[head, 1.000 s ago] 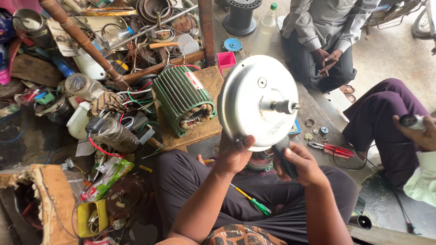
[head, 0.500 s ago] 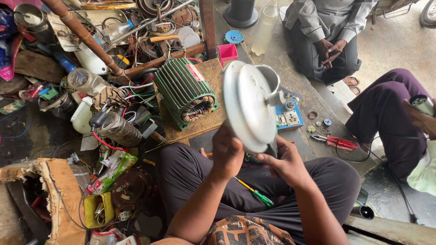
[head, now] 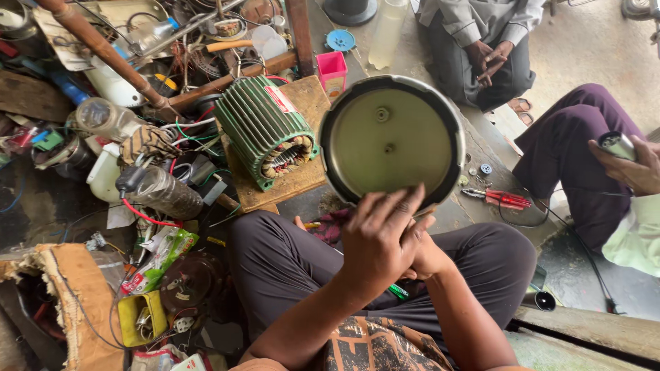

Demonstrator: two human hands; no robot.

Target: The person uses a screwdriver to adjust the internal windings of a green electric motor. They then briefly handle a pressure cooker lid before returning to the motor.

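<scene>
From the head camera, looking down: the person sits on the floor (head: 591, 48) and holds up a round metal motor end cover (head: 392, 141), its hollow greenish inside turned toward the camera, above their lap. The left hand (head: 378, 240) is curled around the cover's lower rim, fingers (head: 402, 209) pressed against the dark edge. The right hand (head: 427, 257) sits mostly hidden behind the left; I cannot tell whether it grips the cover. Just left of the cover, a green finned motor stator (head: 265, 130) lies on a wooden board (head: 302, 182). Red-handled pliers (head: 498, 199) lie on the floor to the right. A pink cup (head: 332, 71) stands behind the board. Another person's hand (head: 636, 168) at the right edge holds a small metal cylinder (head: 617, 145).
</scene>
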